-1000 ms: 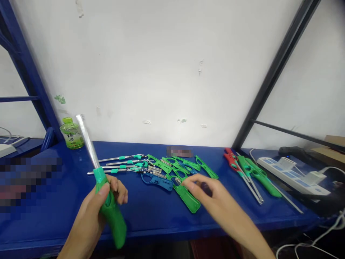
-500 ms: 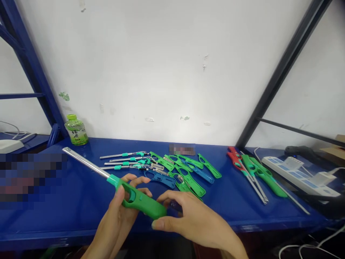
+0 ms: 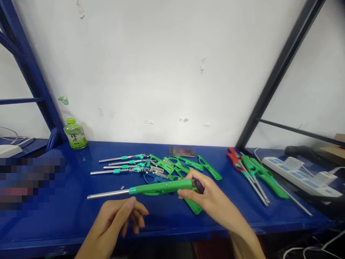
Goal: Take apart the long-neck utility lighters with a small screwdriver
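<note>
A green long-neck lighter [image 3: 161, 187] with a silver metal tube lies level in the air above the blue table [image 3: 67, 212], its tip pointing left. My right hand [image 3: 212, 201] pinches the butt end of its handle between thumb and fingers. A small dark purple object [image 3: 198, 186], of a kind I cannot make out, shows within that same hand. Just below the lighter's neck, my left hand [image 3: 118, 219] hangs with its fingers apart and curved, holding nothing. Behind the lighter lie several silver-tubed lighter inserts [image 3: 121, 171] with wires, and several green handle shells [image 3: 208, 167].
Red lighters [image 3: 237, 162] and green lighters [image 3: 269, 180] lie at the right, near a white power strip [image 3: 302, 176]. A green tea bottle [image 3: 76, 135] stands at the back left. A phone-like flat object [image 3: 190, 153] rests near the wall.
The lighter has turned from slanting to nearly level, with its narrow edge now facing up. My left hand has let go of it and lowered; my right hand has moved up and right.
</note>
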Demonstrator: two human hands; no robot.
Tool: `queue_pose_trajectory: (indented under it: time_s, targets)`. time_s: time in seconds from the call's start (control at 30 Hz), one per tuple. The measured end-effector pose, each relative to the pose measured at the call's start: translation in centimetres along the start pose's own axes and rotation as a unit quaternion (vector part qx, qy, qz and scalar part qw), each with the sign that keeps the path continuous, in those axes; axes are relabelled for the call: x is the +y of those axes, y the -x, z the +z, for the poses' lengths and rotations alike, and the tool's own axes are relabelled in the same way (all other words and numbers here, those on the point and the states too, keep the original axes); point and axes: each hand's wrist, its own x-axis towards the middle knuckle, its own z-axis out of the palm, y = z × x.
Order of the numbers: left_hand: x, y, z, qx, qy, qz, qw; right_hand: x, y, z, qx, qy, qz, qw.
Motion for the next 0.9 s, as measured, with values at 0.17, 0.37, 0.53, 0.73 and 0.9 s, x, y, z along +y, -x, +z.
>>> queue_pose_trajectory:
  time_s: [0.17,0.37,0.53,0.73,0.9]
  targets:
    - [0.9,0.4,-1.6,0.106,-0.325,0.277,0.898,-0.1,0.0,-0.1,-0.013,0.005,-0.006,1.0]
    - [-2.0,-0.9,-1.9,-0.037,-0.371,0.211,0.903,-0.2,0.0,0.9,-0.021,0.017,-0.018,0.999]
    - [-4.2,-0.1,-2.6,0.028,-0.417,0.224,0.881,0.1,-0.2,0.5,-0.03,0.017,-0.009,0.999]
    - [-3.9,-1.0,-2.3,0.074,-0.409,0.24,0.877,0.0,0.1,-1.2,0.028,0.014,-0.027,0.999]
    - [-2.4,-1.9,-1.3,0.062,-0.392,0.245,0.884,-1.2,1.0,-0.8,0.134,-0.269,-0.103,0.948]
